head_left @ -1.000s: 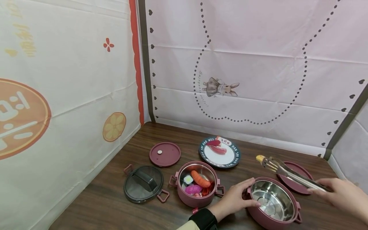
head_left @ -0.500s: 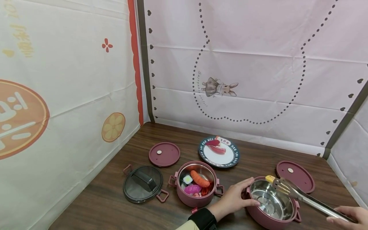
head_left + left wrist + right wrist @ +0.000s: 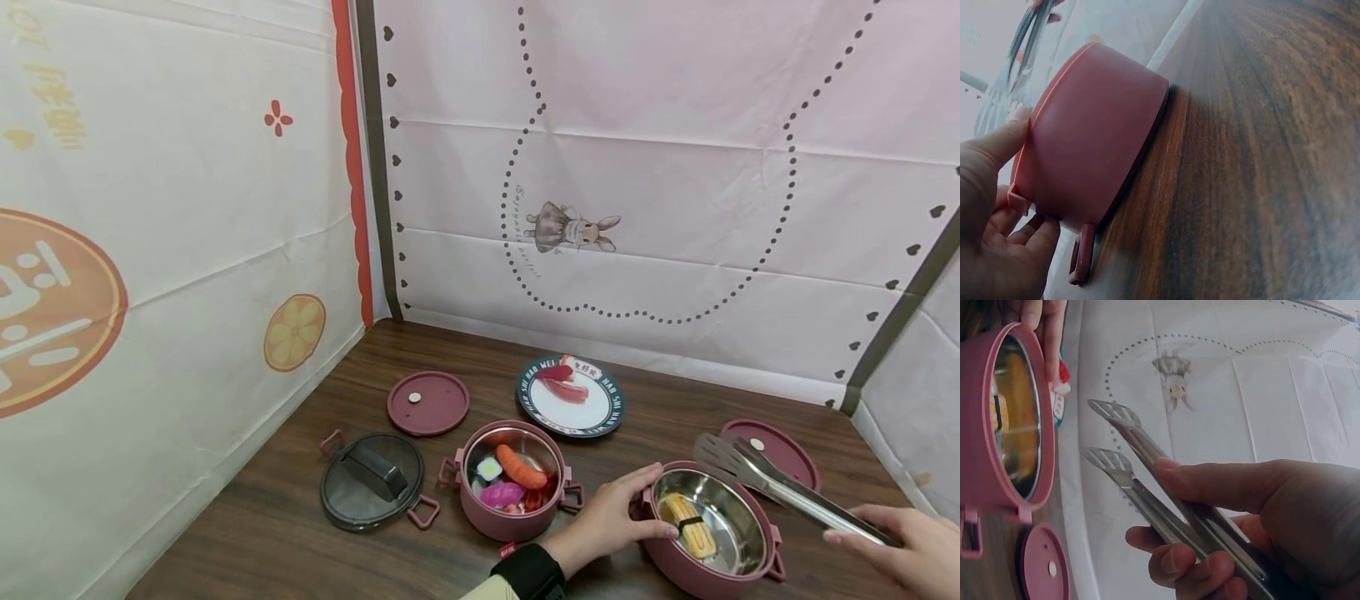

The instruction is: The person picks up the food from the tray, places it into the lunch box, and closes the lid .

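Observation:
My left hand (image 3: pixel 607 521) grips the near rim of a pink steel-lined pot (image 3: pixel 678 571) at the front right of the table. A yellow egg sushi piece (image 3: pixel 690 527) with a black band lies inside it. My right hand (image 3: pixel 907 546) holds metal tongs (image 3: pixel 780 485); their tips are apart and empty above the pot's far rim. In the left wrist view my thumb lies on the rim of the pot (image 3: pixel 1091 144) and my fingers sit under its handle. The right wrist view shows the tongs (image 3: pixel 1147 469) beside the pot (image 3: pixel 985 475).
A second pink pot (image 3: pixel 498 521) with a carrot and other toy food stands left of my hand. Behind it is a plate (image 3: pixel 592 412) with red pieces. Two pink lids (image 3: pixel 428 402) (image 3: pixel 791 462) and a dark glass lid (image 3: pixel 372 479) lie around. Fabric walls enclose the table.
The tongs carried the yellow piece from the right over the pot and let it drop inside. They now hang empty at the pot's far rim. My left hand stayed on the pot.

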Available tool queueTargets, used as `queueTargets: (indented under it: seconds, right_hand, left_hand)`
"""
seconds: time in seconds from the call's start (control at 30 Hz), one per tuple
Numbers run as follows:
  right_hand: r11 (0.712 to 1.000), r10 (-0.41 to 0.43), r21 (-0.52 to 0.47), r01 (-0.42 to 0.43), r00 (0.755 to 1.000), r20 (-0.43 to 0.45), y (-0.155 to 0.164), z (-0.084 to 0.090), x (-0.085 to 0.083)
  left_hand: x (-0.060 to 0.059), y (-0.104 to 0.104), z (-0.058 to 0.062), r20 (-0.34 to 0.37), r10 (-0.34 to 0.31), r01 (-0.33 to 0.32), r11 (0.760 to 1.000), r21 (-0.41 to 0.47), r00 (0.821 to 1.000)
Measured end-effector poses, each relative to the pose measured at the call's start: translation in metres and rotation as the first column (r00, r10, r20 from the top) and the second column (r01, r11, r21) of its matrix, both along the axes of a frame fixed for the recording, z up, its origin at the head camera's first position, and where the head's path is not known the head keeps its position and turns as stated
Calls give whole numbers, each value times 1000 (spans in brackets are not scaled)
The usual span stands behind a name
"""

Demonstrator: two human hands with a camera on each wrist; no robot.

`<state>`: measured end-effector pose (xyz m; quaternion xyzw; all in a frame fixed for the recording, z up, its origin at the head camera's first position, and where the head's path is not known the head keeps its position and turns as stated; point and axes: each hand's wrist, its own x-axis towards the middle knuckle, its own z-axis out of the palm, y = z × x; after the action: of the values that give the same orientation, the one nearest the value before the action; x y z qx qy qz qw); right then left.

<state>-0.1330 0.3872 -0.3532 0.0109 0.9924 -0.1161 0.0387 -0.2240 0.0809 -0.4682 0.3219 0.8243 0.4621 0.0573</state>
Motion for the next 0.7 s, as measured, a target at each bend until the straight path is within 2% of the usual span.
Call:
queueTargets:
  seconds: [0.13, 0.27, 0.47, 0.7]
  right_hand:
    - [994, 95, 52, -92, 994, -57, -21, 14, -15]
    - [986, 151, 79, -144, 984, -90, -42, 26, -35]
    - [975, 211, 96, -199, 968, -139, -61, 37, -64]
    - [970, 240, 74, -232, 963, -121, -85, 42, -91]
  left_hand:
    - [0, -2, 1, 3, -4, 4, 1000, 6, 1000]
    - [1, -3, 1, 0, -5, 5, 1000, 2, 1000]
    - [2, 0, 3, 4, 4, -4, 1000, -3, 1000]
    - [2, 0, 4, 30, 3, -3, 1000, -1, 1000]
